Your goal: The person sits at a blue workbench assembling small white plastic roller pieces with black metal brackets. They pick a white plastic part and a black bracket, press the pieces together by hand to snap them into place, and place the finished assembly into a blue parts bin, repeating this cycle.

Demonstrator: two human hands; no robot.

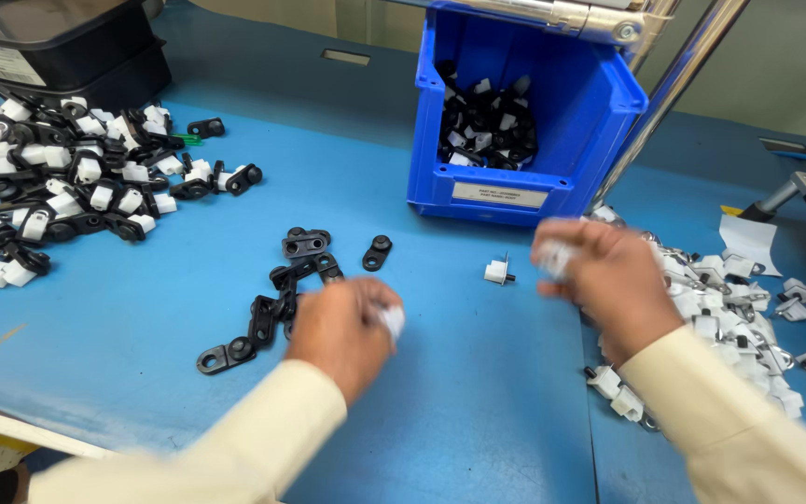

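While closed — left hand (342,327) on white part (392,320).

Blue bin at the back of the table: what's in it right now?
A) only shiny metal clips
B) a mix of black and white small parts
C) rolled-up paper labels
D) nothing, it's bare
B: the blue bin shows a heap of black and white small parts lying inside at its bottom, seen through its open front.
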